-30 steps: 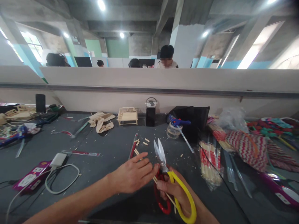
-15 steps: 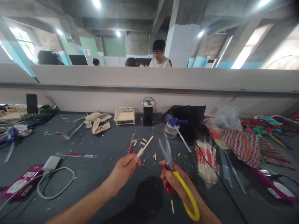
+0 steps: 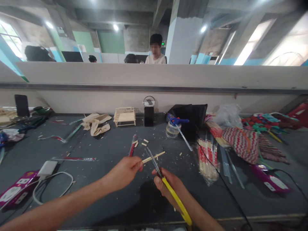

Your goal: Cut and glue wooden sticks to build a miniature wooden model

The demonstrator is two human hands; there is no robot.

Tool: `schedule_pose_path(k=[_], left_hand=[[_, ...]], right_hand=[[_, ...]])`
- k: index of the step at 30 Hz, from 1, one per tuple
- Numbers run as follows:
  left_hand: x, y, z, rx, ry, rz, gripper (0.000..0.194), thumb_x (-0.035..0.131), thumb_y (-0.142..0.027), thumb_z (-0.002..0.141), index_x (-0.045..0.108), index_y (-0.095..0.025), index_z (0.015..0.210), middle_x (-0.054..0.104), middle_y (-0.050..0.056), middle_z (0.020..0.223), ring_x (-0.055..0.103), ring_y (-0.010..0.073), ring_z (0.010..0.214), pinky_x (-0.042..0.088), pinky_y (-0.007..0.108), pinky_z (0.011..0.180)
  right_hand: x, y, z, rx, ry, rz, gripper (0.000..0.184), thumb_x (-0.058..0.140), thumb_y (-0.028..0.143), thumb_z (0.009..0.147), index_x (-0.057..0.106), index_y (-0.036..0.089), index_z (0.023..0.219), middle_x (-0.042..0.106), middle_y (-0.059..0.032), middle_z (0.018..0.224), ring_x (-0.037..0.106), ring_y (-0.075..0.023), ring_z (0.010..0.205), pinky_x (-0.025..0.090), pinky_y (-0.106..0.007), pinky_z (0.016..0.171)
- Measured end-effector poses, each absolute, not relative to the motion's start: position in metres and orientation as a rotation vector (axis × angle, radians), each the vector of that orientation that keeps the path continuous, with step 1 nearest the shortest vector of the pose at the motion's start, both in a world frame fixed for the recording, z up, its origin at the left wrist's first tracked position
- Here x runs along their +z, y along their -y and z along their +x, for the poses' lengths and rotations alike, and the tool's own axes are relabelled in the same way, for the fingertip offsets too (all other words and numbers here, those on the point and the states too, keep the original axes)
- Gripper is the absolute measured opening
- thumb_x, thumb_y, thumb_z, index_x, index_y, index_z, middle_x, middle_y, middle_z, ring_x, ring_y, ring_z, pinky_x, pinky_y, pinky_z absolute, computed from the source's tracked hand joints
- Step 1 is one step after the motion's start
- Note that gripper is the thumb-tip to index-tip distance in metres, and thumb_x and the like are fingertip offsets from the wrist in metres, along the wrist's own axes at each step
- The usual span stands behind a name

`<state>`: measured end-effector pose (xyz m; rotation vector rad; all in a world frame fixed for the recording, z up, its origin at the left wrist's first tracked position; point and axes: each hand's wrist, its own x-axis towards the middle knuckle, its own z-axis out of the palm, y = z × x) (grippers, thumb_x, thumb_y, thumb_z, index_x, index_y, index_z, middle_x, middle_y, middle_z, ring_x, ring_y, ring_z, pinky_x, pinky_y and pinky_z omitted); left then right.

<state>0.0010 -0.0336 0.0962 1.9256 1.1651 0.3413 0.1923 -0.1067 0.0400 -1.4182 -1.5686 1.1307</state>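
My left hand (image 3: 125,170) is closed on a thin wooden stick (image 3: 160,154), pinched near one end, with the rest pointing right. Around the handles of a pair of scissors (image 3: 176,199), yellow on the visible side, my right hand (image 3: 171,183) is wrapped. The blades cross the stick a short way from my left fingertips; how far apart they are is hard to make out. Short cut wood pieces (image 3: 144,144) lie on the dark table just beyond, beside a red-labelled plastic wrapper (image 3: 132,146).
A small wooden model bed (image 3: 124,116) stands at the back beside a phone (image 3: 149,116). A blue glue gun (image 3: 177,120) rests on a jar (image 3: 173,131). Packed sticks (image 3: 207,157) and a cable lie at right. Power strips (image 3: 19,187) are on both sides. A person (image 3: 156,51) sits beyond the partition.
The scissors have swung left and now lie across the stick. My left hand has tilted the stick from steeply upward to nearly level. The view has shifted slightly.
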Motion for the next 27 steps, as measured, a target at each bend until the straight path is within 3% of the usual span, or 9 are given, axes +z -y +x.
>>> schedule_pose_path(k=[10, 20, 25, 27], left_hand=[[0.092, 0.036, 0.005, 0.245, -1.167, 2.174, 0.025, 0.036, -0.021, 0.085, 0.048, -0.018, 0.064, 0.049, -0.001, 0.060, 0.042, 0.0129, 0.058, 0.029, 0.024, 0.056], [0.079, 0.035, 0.006, 0.261, -1.187, 2.085, 0.024, 0.037, -0.019, 0.083, 0.050, -0.018, 0.063, 0.049, -0.003, 0.057, 0.044, 0.0121, 0.059, 0.029, 0.022, 0.055], [0.073, 0.044, 0.015, 0.216, -1.062, 2.182, 0.017, 0.044, -0.013, 0.075, 0.051, -0.018, 0.061, 0.052, 0.000, 0.059, 0.046, 0.0135, 0.058, 0.030, 0.023, 0.054], [0.074, 0.041, 0.014, 0.287, -0.992, 2.141, 0.017, 0.045, -0.016, 0.078, 0.052, -0.018, 0.062, 0.052, 0.000, 0.061, 0.046, 0.0133, 0.060, 0.032, 0.023, 0.055]], right_hand=[[0.032, 0.105, 0.183, 1.057, 1.478, -1.413, 0.042, 0.048, 0.057, 0.084, 0.061, 0.018, 0.092, 0.052, 0.0018, 0.061, 0.047, -0.0106, 0.052, 0.039, -0.020, 0.047], [0.027, 0.098, 0.183, 1.109, 1.473, -1.443, 0.021, 0.052, 0.039, 0.083, 0.060, 0.019, 0.085, 0.051, 0.0028, 0.061, 0.045, -0.0102, 0.052, 0.037, -0.019, 0.048], [0.011, 0.085, 0.182, 0.932, 1.506, -1.483, 0.026, 0.052, 0.037, 0.082, 0.054, 0.016, 0.067, 0.052, 0.0006, 0.061, 0.046, -0.0118, 0.058, 0.038, -0.022, 0.055], [0.006, 0.083, 0.184, 0.922, 1.477, -1.513, 0.031, 0.050, 0.040, 0.084, 0.054, 0.016, 0.065, 0.052, 0.0003, 0.061, 0.046, -0.0120, 0.058, 0.038, -0.022, 0.054]])
